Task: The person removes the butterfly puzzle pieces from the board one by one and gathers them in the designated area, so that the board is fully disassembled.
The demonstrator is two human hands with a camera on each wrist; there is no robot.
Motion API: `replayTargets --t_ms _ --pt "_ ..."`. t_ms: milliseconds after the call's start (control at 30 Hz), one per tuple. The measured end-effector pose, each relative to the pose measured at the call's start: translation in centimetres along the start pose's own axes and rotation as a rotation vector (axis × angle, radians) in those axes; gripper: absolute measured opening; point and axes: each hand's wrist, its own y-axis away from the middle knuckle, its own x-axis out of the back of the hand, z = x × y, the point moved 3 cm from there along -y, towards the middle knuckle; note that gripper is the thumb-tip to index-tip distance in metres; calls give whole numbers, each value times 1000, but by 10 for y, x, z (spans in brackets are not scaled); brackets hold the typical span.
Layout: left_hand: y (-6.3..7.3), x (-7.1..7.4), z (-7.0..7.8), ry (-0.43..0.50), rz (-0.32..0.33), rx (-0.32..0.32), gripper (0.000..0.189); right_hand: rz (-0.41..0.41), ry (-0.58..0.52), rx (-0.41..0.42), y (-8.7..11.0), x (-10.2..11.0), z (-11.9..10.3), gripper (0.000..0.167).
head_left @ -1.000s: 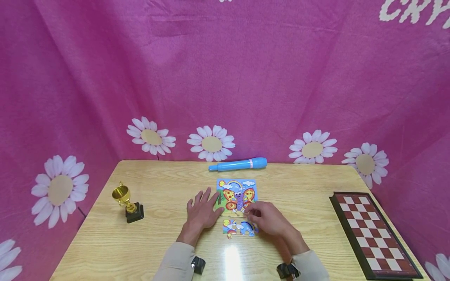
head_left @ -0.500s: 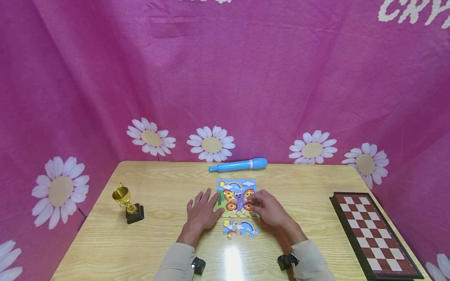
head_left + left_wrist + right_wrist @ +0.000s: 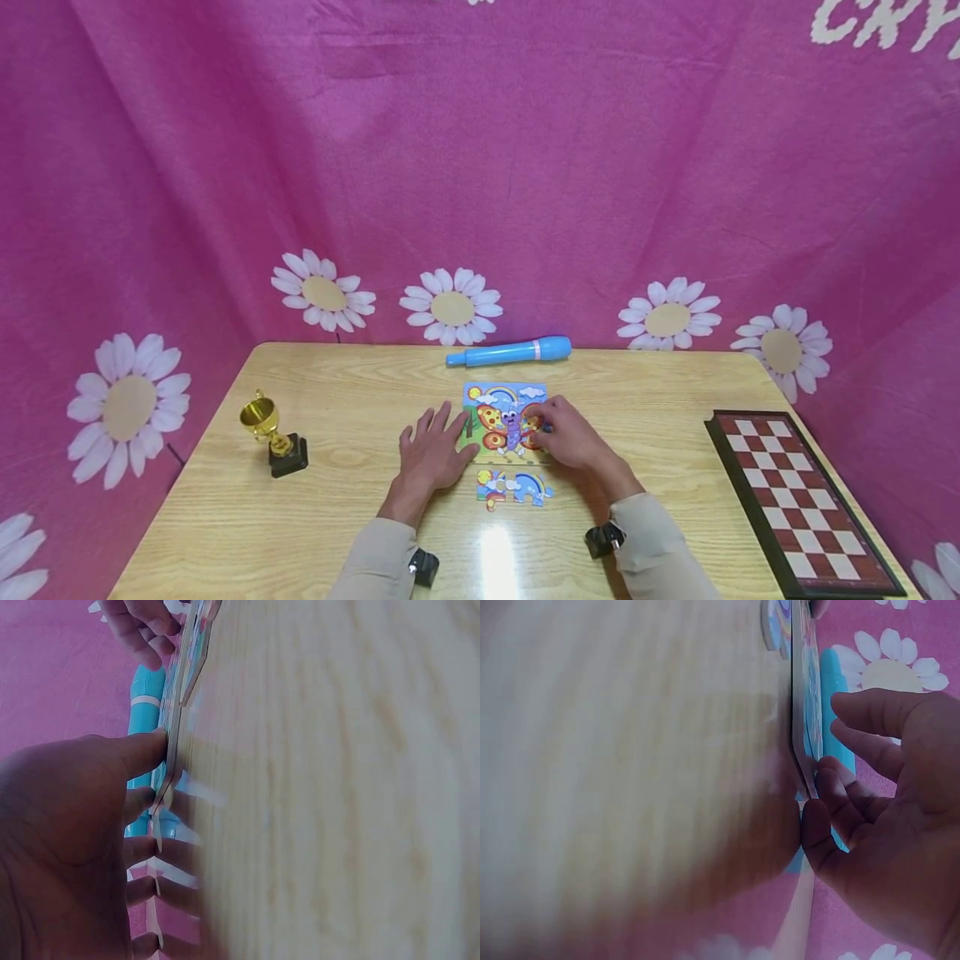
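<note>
A square butterfly jigsaw puzzle (image 3: 510, 425) lies on the table. My left hand (image 3: 431, 454) rests spread at its left side, thumb touching the puzzle's edge; the left wrist view shows this thumb (image 3: 146, 752) against the board's rim. Over the right wing sits my right hand (image 3: 577, 437), fingers loosely bent. In the right wrist view its thumb (image 3: 874, 711) and index finger stand off the board with nothing seen between them, while the lower fingers (image 3: 840, 799) touch down by the board's corner. Loose puzzle pieces, one with a sun (image 3: 484, 477) and one with a rainbow (image 3: 530, 486), lie in front.
Behind the puzzle lies a blue microphone-shaped tube (image 3: 510, 353). A gold trophy cup (image 3: 273, 437) on a black base stands at the left. At the right is a red-and-white checkerboard (image 3: 798, 504). Pink cloth (image 3: 525, 167) with daisies hangs around the wooden table (image 3: 360, 375).
My right hand has moved from the puzzle's front edge, near the butterfly's feet, away from me and up to the right wing. The left hand and the loose pieces stay in place.
</note>
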Motion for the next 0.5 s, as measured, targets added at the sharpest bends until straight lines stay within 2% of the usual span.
replayTargets --t_ms 200,500 --pt "0 1 1 11 -10 10 57 -26 21 -50 -9 1 0 33" --pt "-1 2 1 26 -23 32 59 -13 154 -83 -22 0 -2 39"
